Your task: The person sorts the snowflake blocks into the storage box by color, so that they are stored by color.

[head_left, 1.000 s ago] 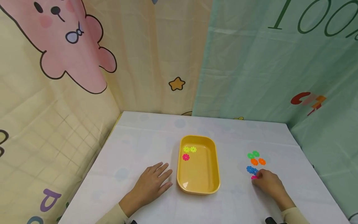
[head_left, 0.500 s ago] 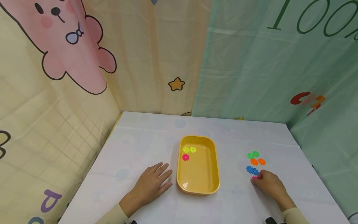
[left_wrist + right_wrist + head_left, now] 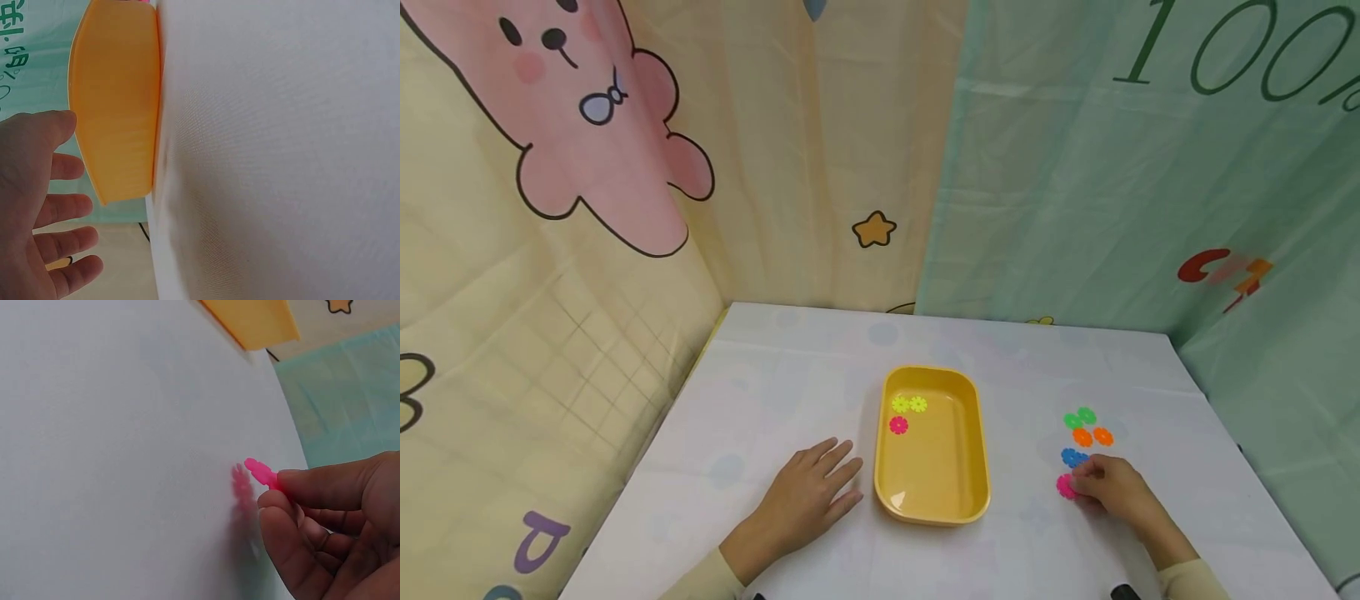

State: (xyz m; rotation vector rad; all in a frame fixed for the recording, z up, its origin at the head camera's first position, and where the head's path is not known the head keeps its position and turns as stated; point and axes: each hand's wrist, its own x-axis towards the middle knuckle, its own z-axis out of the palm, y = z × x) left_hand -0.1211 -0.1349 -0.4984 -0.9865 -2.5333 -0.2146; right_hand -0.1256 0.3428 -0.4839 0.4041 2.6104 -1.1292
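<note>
My right hand point(image 3: 1118, 490) pinches a pink flower-shaped plastic piece point(image 3: 259, 470) between thumb and forefinger, close over the white table, its shadow just beside it. Right behind those fingers lie blue flower pieces point(image 3: 1071, 457), partly hidden by the hand. Farther back are two orange pieces point(image 3: 1082, 437) and two green ones point(image 3: 1072, 421). My left hand point(image 3: 805, 497) has its fingers spread, left of a yellow tray point(image 3: 933, 521). In the left wrist view its thumb overlaps the tray's rim. Inside the tray lie two yellow flower pieces point(image 3: 900, 404) and one pink piece point(image 3: 898, 425).
The white table point(image 3: 775, 375) carries the tray near its middle, with the loose pieces to the right. Printed curtains point(image 3: 820, 150) hang behind and along both sides of the table.
My right hand has lifted the pink flower piece and drawn it slightly left and toward me, away from the blue pieces. The left hand has stayed in place.
</note>
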